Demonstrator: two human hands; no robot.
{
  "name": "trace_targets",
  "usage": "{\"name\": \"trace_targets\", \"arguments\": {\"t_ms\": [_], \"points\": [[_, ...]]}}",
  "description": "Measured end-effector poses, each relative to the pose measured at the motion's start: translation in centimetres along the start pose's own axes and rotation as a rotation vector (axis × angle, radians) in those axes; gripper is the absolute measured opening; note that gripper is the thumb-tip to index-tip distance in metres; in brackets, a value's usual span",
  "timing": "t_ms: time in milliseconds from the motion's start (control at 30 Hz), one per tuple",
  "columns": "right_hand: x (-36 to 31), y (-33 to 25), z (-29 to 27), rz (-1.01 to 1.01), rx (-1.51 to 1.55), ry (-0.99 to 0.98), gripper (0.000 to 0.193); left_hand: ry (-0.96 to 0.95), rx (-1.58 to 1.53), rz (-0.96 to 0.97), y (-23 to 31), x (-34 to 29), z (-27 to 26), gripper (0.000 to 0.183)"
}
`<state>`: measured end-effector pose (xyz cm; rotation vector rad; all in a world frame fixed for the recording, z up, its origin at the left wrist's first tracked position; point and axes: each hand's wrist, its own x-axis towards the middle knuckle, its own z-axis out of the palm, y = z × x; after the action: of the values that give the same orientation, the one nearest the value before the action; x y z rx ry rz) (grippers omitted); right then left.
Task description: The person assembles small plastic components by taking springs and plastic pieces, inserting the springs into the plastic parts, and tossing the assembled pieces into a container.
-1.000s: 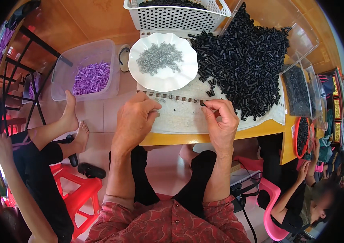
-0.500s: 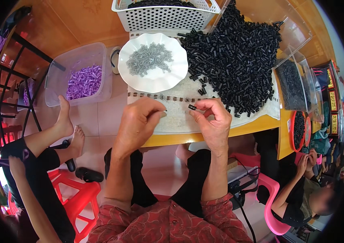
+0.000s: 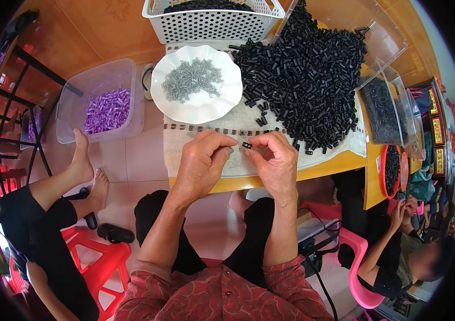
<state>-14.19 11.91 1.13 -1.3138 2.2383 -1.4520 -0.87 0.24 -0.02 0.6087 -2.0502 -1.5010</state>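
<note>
Centre: I see right hand [image 3: 277, 166] pinching small black plastic piece [image 3: 247, 145]; left hand [image 3: 205, 165], can't tell. Upper centre: white scalloped plate [image 3: 198, 113]; upper right: black cylinder heap [image 3: 305, 80].

The left arm [image 3: 159, 232] and right arm [image 3: 282, 232] reach forward to the table [image 3: 324, 168]. The left hand [image 3: 202, 163] is over the table's near edge, with its back facing up. Its thumb and pointing finger are close together. The right hand [image 3: 277, 165] is over that edge too. Its thumb and pointing finger pinch. The two hands face each other, near but apart.
</note>
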Motion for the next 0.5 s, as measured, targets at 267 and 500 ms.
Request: {"name": "trace_targets", "arguments": {"t_ms": [267,500], "points": [[0.2,-0.3,-0.2,0.015,-0.085,0.026,0.021,0.04,-0.122,-0.067,-0.7,-0.1,0.1,0.018],[0.2,-1.1,0.0,-0.013,0.071,-0.016,0.016,0.024,-0.247,-0.228,0.1,-0.1,0.1,0.021]]}}
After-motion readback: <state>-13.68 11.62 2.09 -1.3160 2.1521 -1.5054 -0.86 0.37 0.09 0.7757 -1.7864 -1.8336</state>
